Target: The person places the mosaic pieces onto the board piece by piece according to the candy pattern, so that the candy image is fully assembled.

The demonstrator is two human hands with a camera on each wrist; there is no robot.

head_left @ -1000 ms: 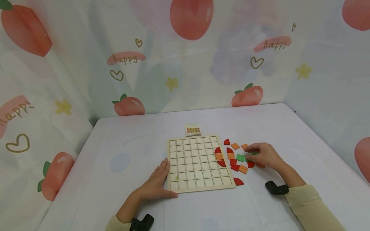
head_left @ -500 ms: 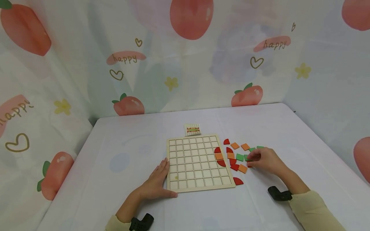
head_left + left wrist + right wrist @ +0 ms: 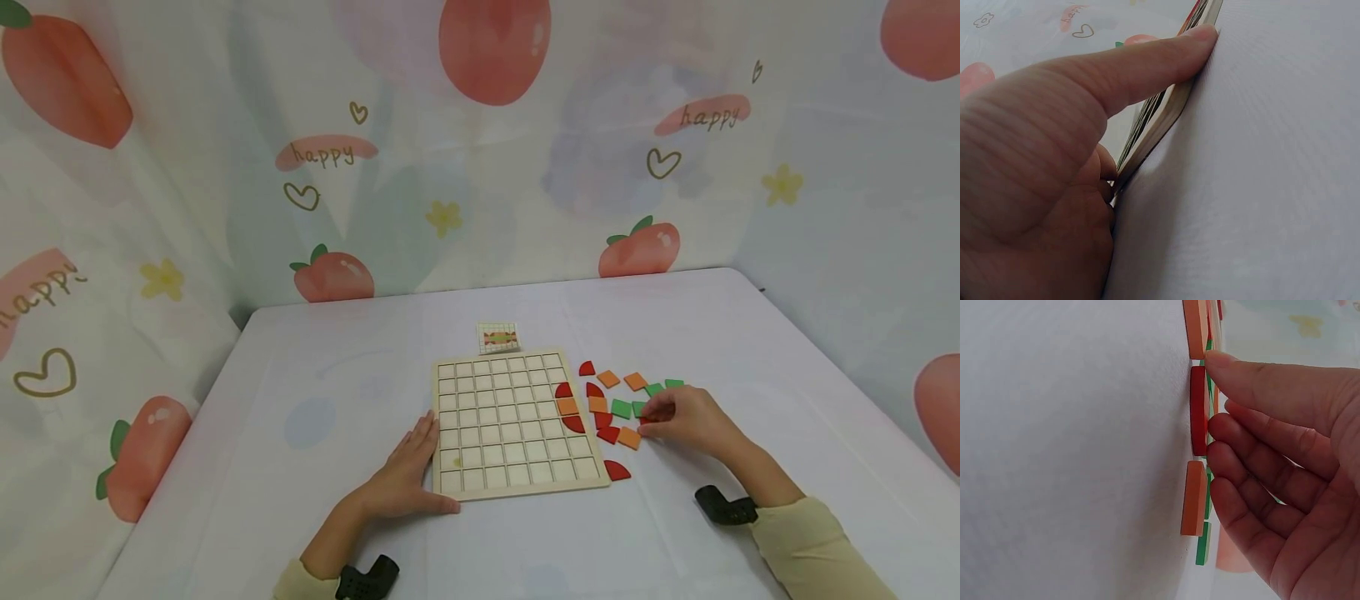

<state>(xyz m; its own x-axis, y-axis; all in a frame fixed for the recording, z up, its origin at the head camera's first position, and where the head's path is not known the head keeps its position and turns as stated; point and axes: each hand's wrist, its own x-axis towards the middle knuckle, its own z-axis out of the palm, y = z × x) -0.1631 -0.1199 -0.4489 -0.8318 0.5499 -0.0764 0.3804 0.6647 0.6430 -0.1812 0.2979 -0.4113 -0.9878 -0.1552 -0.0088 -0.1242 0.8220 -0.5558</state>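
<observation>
My left hand [image 3: 405, 475] rests against the left edge and near-left corner of a wooden grid board [image 3: 491, 435], its fingers along the side. In the left wrist view the thumb [image 3: 1179, 56] lies along the board's edge. On the board's right side sit two red curved pieces and an orange square [image 3: 567, 407]. To the right of the board my right hand [image 3: 693, 417] is over the loose pieces. The right wrist view has its thumb and fingertips apart, at a red piece [image 3: 1198, 412] lying flat on the cloth; whether they grip it is unclear.
Loose orange, green [image 3: 621, 408] and red [image 3: 617, 471] pieces lie right of the board. A small pattern card [image 3: 498, 337] stands behind it. White cloth covers the table [image 3: 337, 375], with printed curtains behind and at the sides.
My right hand has come from the green and orange pieces toward me onto the red piece, then stayed nearly still, uncovering green squares behind. The left hand has not moved.
</observation>
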